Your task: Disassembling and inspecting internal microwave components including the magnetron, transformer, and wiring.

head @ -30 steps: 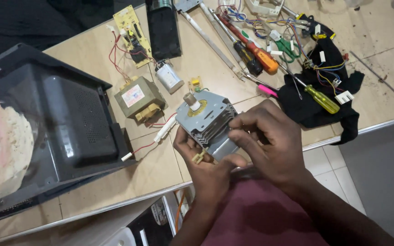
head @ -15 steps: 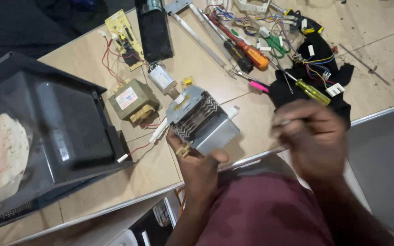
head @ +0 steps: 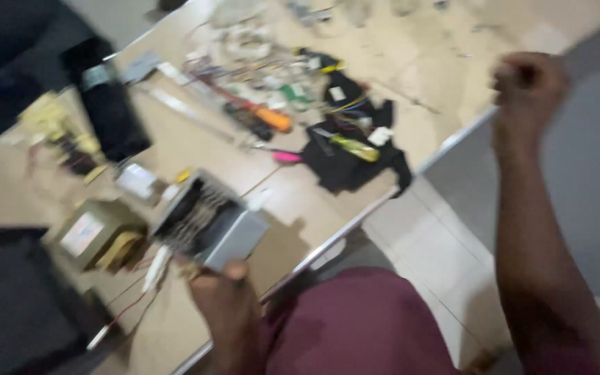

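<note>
- Head view, motion-blurred: a tan worktable (head: 355, 208) runs from near left to far right, its metal-edged rim cutting diagonally across the scene.
- A large dark box (head: 8, 305) fills the near left corner of the table; too blurred to tell more.
- The finned metal block (head: 210, 222) sits near the table's near edge, right of the box. It has grey sheet-metal sides and a stack of thin fins showing on top.
- The left hand (head: 227, 298) grips the block from the near side, thumb pressed on its grey face.
- Judging by its build, the block is heavy and rigid, the fins thin and easily bent with sharp edges; the flat grey sides look like the safest hold.
- A transformer (head: 95, 236) with a pale label lies just left of the block.
- A black cloth (head: 355, 163) with tools on it lies farther right.
- The right hand (head: 529, 83) is raised off the table at far right, closed in a fist; whether it holds anything I cannot tell.
- An orange-handled screwdriver (head: 265, 118) lies far of the block.
</note>
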